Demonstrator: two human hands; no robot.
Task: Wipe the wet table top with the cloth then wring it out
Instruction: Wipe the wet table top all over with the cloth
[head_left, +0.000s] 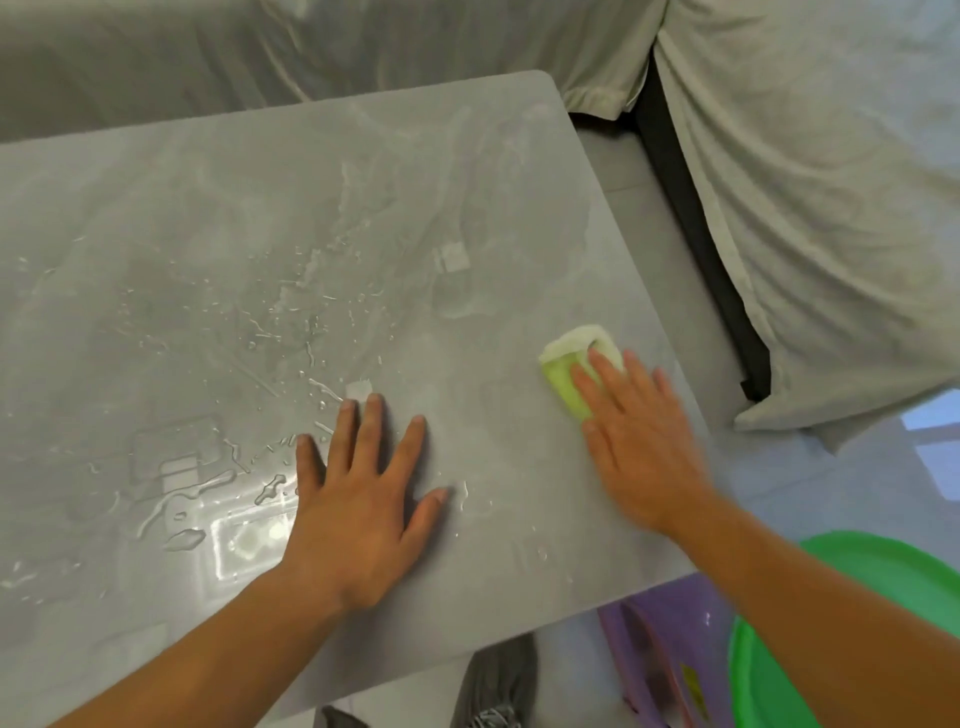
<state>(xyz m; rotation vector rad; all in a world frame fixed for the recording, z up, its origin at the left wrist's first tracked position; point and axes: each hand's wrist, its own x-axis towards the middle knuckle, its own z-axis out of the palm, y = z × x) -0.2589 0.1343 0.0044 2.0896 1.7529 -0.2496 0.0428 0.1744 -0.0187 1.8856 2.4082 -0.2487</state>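
Observation:
A grey table top (260, 197) fills most of the view, with water drops and puddles (208, 483) across its left and middle. A folded yellow-green cloth (563, 364) lies near the table's right edge. My right hand (639, 436) presses flat on the cloth, covering its near half, and looks motion-blurred. My left hand (363, 499) rests flat on the table with fingers spread, at the edge of the wet area and holding nothing.
A green basin (883, 577) and a purple container (670, 639) stand on the floor at the lower right, below the table's corner. A sofa under pale covers (810, 182) runs along the back and right. A grey shoe (493, 686) shows under the near table edge.

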